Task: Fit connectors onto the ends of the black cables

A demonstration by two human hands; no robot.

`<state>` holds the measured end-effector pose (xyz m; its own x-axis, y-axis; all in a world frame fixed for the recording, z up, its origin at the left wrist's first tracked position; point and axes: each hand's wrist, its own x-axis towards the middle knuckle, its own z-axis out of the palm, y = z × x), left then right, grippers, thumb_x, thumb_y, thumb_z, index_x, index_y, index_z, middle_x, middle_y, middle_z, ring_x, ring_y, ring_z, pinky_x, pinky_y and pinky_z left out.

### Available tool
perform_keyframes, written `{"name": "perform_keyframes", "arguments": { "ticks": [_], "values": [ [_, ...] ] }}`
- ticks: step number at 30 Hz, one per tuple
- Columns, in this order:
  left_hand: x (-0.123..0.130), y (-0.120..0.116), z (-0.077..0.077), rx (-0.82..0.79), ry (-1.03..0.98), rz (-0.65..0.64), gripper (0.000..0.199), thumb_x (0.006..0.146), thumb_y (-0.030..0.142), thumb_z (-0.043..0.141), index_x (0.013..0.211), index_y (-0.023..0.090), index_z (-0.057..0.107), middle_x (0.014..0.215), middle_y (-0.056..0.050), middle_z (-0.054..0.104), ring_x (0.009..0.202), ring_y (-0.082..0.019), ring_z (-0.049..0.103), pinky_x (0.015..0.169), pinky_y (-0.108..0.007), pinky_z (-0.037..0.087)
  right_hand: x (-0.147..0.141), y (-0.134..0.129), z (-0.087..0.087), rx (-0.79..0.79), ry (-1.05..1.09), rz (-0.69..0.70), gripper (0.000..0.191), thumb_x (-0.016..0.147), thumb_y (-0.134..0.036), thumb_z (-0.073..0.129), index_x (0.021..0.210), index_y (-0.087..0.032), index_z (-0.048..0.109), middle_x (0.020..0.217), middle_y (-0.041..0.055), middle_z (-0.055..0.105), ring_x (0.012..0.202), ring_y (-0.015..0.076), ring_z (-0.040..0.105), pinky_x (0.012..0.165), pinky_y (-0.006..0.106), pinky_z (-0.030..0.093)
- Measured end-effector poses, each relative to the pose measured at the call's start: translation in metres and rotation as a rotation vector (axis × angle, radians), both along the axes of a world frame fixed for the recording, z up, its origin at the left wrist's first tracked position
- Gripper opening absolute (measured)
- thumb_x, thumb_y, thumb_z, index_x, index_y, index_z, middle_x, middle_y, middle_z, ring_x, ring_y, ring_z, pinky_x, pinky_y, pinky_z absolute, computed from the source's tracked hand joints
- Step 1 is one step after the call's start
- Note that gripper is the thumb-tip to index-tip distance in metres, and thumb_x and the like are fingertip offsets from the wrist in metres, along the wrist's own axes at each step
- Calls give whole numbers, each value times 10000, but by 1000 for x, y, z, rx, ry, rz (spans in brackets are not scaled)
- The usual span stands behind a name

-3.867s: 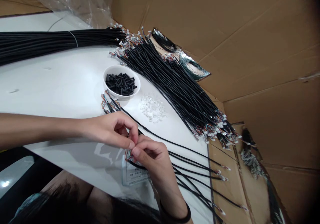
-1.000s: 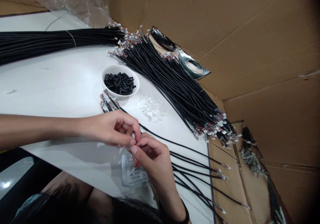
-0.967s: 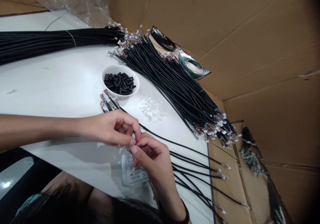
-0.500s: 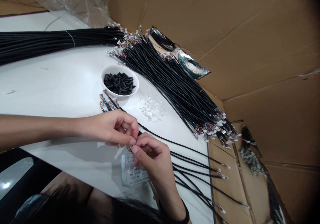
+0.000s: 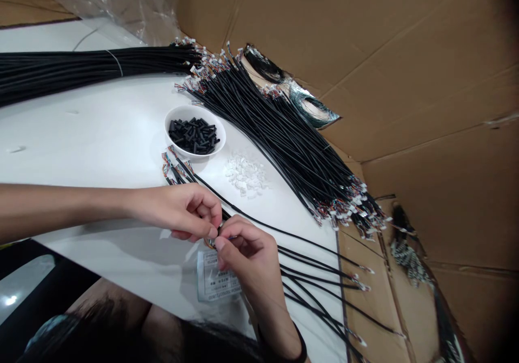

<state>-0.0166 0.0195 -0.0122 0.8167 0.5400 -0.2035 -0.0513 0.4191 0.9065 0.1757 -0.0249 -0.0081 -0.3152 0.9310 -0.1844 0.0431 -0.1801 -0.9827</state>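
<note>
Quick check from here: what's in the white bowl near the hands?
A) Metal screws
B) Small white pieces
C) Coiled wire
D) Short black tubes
D. The white bowl holds a heap of short black tubes, while the small white pieces lie in a loose pile outside it.

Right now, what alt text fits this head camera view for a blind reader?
The left hand and right hand pinch a small connector on a black cable over a white table. Nearby lie a white bowl of short black tubes, small white pieces, and a big bundle of black cables against cardboard.
</note>
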Motion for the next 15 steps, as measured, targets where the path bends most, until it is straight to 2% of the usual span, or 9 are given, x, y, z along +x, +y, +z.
{"name": "perform_keyframes", "arguments": {
  "ticks": [10,15],
  "values": [
    [0,-3,1,67,-46,8,159,850,274,648,828,126,596,573,33,535,421,-44,409,365,-130,319,-2,2,5,-38,22,-22,137,730,-250,704,652,-174,620,681,-22,554,432,60,480,402,193,386],
    [-1,-3,2,64,-74,31,163,868,269,637,825,118,595,544,39,532,412,-40,420,377,-127,324,-2,2,7,7,-14,-26,72,780,-224,669,740,-182,626,734,-21,565,469,56,489,436,188,382]
  ]
}}
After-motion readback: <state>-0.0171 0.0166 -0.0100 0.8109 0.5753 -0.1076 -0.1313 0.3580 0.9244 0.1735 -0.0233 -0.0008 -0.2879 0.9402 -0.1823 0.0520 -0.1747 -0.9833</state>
